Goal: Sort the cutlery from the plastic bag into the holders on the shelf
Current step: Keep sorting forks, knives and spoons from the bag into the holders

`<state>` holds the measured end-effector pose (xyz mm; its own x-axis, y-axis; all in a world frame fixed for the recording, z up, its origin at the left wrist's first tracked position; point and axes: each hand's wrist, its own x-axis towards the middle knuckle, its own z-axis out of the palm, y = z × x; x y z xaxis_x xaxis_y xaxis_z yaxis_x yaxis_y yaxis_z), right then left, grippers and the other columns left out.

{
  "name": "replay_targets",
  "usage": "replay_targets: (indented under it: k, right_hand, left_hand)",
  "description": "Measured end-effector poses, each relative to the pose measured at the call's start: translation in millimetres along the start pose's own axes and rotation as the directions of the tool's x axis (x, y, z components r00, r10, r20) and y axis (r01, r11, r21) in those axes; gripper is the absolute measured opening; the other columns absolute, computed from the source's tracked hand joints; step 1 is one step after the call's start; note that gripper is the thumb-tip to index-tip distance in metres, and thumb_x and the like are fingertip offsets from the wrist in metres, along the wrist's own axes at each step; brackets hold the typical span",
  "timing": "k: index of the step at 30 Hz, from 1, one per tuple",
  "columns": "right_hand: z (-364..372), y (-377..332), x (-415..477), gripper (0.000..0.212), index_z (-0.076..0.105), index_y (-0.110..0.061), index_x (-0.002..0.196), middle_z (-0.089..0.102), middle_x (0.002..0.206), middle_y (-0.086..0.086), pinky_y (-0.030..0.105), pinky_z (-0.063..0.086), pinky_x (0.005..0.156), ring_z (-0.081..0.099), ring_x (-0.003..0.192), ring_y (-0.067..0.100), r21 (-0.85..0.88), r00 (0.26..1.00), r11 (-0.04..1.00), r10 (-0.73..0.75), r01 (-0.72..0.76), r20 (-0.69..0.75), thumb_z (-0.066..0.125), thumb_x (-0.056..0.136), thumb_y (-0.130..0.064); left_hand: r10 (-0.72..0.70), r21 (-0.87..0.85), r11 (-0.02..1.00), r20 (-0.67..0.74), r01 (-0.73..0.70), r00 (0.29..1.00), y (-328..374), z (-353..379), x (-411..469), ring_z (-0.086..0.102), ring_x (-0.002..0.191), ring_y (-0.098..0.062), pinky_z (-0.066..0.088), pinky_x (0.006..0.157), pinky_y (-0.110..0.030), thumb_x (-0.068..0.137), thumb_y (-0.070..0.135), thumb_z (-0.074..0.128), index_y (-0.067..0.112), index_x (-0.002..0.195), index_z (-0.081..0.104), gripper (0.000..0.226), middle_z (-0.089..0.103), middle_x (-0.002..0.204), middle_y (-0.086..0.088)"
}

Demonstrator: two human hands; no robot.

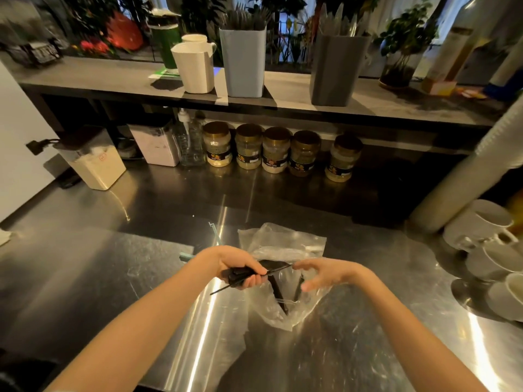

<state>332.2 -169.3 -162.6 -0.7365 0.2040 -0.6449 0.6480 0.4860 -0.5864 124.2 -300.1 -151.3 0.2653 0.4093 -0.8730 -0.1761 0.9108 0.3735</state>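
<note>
The left hand [243,274] clamps black cutlery [276,264] above the plastic bag [283,241] on the counter [113,264], where two black pieces lie inside. The right hand [322,274] is spread, fingers apart. On the shelf [85,77], the blue holder [243,63] has dark forks and the grey holder [336,72] pale cutlery. The jar [249,147] labels are unreadable.

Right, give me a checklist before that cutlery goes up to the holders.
1. Left hand grips the cutlery: ok.
2. Right hand holds the cutlery's tip: cannot tell.
3. Bag emptied: not ok, pieces lie inside.
4. Blue holder and grey holder upright on the shelf: ok.
5. Which kind of cutlery is in hand: cannot tell.
</note>
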Motion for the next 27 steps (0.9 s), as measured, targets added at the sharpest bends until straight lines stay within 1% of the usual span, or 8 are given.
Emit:
replay_targets:
  k: [3, 5, 9, 13, 17, 20, 24, 27]
  right_hand:
    - [-1.5, -5.0, 5.4, 0.038, 0.057, -0.021, 0.122, 0.061, 0.12, -0.002, 0.027, 0.042, 0.097, 0.056, 0.11, 0.013, 0.102, 0.982, 0.994, -0.027, 0.047, -0.188, 0.053, 0.091, -0.044]
    - [1.1, -8.9, 8.1, 0.03, 0.061, -0.021, 0.11, 0.062, 0.096, -0.008, 0.023, 0.046, 0.082, 0.058, 0.088, 0.007, 0.147, 0.935, 0.984, -0.041, 0.098, -0.351, 0.046, 0.095, -0.042]
    - [4.6, -18.6, 7.6, 0.035, 0.055, -0.012, 0.121, 0.058, 0.102, -0.001, 0.009, 0.044, 0.061, 0.053, 0.082, 0.004, 0.291, 0.824, 0.938, 0.01, 0.189, -0.566, 0.042, 0.098, -0.035]
    - [8.9, -8.7, 8.1, 0.042, 0.058, -0.015, 0.112, 0.062, 0.11, 0.01, 0.022, 0.047, 0.076, 0.059, 0.089, 0.014, 0.429, 0.871, 0.886, 0.064, 0.175, -0.487, 0.029, 0.099, -0.041]
    - [13.4, -11.3, 8.2, 0.065, 0.06, -0.01, 0.113, 0.065, 0.1, 0.003, 0.023, 0.048, 0.076, 0.062, 0.088, 0.016, 0.679, 0.874, 0.665, 0.082, 0.31, -0.48, 0.019, 0.09, -0.055]
    - [12.5, -30.0, 6.0, 0.065, 0.064, -0.013, 0.105, 0.067, 0.094, 0.003, 0.021, 0.049, 0.074, 0.065, 0.088, 0.015, 0.705, 0.891, 0.618, 0.019, 0.347, -0.454, 0.027, 0.078, -0.059]
    - [2.5, -61.0, 9.0, 0.056, 0.059, -0.003, 0.105, 0.065, 0.089, 0.005, 0.021, 0.051, 0.074, 0.063, 0.084, 0.015, 0.679, 0.855, 0.565, -0.096, 0.469, -0.51, 0.042, 0.081, -0.051]
    - [-5.2, -75.3, 14.0, 0.069, 0.052, 0.004, 0.12, 0.064, 0.095, 0.011, 0.025, 0.05, 0.079, 0.063, 0.087, 0.017, 0.749, 0.852, 0.454, -0.048, 0.483, -0.521, 0.057, 0.076, -0.049]
  left_hand:
    - [0.035, 0.17, 0.985, -0.025, -0.03, 0.999, 0.7, -1.2, -15.3, 0.051, 0.047, -0.001, 0.044, 0.045, -0.011, 0.099, 0.014, 0.042, 0.007, 0.085, 0.052, 0.018, 0.053, 0.06, 0.004]
    - [0.048, 0.297, 0.954, -0.022, -0.04, 0.999, 0.5, -2.5, -23.9, 0.051, 0.048, -0.001, 0.045, 0.046, -0.011, 0.099, 0.012, 0.043, 0.006, 0.089, 0.052, 0.015, 0.055, 0.061, 0.004]
    - [0.09, 0.453, 0.884, 0.088, -0.12, 0.992, -1.9, -1.3, -40.6, 0.052, 0.051, -0.001, 0.046, 0.049, -0.013, 0.099, 0.007, 0.043, 0.005, 0.098, 0.053, 0.011, 0.056, 0.064, 0.004]
    - [0.291, 0.38, 0.865, 0.153, -0.328, 0.944, -0.3, -4.9, -56.8, 0.05, 0.055, -0.005, 0.046, 0.051, -0.015, 0.095, 0.004, 0.048, 0.006, 0.102, 0.053, 0.009, 0.051, 0.068, 0.0]
    - [0.524, 0.15, 0.833, 0.096, -0.532, 0.847, 6.0, -4.9, -57.1, 0.049, 0.056, -0.006, 0.046, 0.052, -0.017, 0.094, 0.004, 0.048, 0.006, 0.1, 0.05, 0.007, 0.05, 0.067, 0.001]
    - [0.616, 0.178, 0.777, -0.023, -0.603, 0.787, 15.9, 1.6, -50.1, 0.051, 0.057, -0.008, 0.049, 0.058, -0.02, 0.095, 0.007, 0.049, 0.007, 0.097, 0.048, 0.002, 0.052, 0.069, 0.0]
    - [0.668, 0.267, 0.719, -0.015, -0.641, 0.744, 25.5, 15.2, -39.9, 0.052, 0.063, -0.009, 0.049, 0.066, -0.024, 0.093, 0.009, 0.053, 0.01, 0.093, 0.052, 0.002, 0.053, 0.072, 0.0]
    - [0.706, 0.316, 0.675, -0.013, -0.667, 0.708, 30.8, 25.9, -37.5, 0.053, 0.065, -0.011, 0.049, 0.069, -0.027, 0.093, 0.01, 0.055, 0.011, 0.097, 0.053, 0.005, 0.056, 0.071, -0.001]
